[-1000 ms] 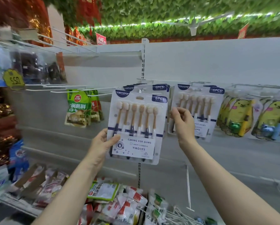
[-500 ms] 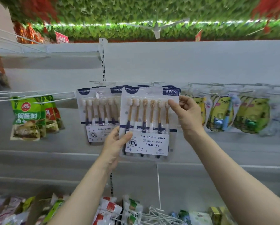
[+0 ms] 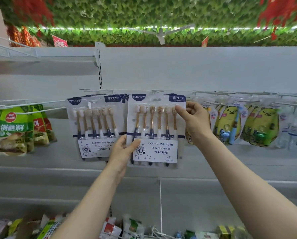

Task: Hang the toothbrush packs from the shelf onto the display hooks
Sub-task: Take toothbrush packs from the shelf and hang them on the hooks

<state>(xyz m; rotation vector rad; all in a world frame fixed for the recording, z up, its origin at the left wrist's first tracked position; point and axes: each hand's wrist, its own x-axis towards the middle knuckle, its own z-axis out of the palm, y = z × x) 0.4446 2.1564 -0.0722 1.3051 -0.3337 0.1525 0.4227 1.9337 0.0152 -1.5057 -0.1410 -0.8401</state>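
Pinching toothbrush pack [image 3: 159, 128] edges: left hand [image 3: 122, 152] lower-left, right hand [image 3: 194, 119] upper-right; overlapping hung stack [image 3: 96, 125] leftward.

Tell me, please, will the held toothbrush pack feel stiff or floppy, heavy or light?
Probably stiff: the toothbrush pack looks flat though the left hand and right hand pinch only its edges. Likely light: thin card, six slim brushes.

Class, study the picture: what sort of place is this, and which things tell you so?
Probably a shop aisle: a toothbrush pack held up to display hooks beside identical hung packs, with green food pouches and yellow cartoon packs hanging alongside.
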